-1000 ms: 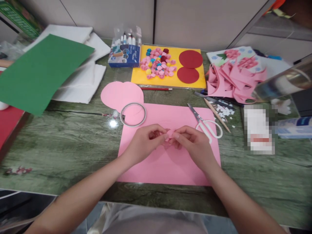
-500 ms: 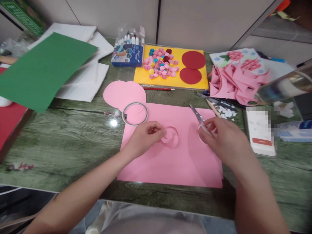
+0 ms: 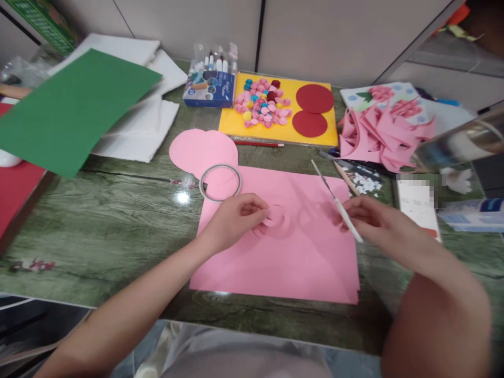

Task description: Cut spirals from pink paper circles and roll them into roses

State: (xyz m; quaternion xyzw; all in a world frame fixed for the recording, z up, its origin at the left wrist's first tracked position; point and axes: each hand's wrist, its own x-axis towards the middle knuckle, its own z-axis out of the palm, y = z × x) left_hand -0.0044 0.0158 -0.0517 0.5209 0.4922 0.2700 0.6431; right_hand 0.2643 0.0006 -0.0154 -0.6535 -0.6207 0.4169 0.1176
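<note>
Left hand [image 3: 240,218] is pinching the pink curl [image 3: 275,215] between thumb and index; curl is sitting over the pink sheet [image 3: 275,268], touching it or not, can't tell. Right hand [image 3: 374,223] is holding the scissors [image 3: 337,202] at 3 o'clock from the curl, fingers bending around the white handles, tips pointing to 11; seen edge-on, can't tell blade gap. Tape ring [image 3: 201,182] is lying at 10 o'clock, overlapping pink rounds [image 3: 202,149]; yellow pack [image 3: 232,126] is sitting at 12, pink offcuts [image 3: 384,134] at 2
</note>
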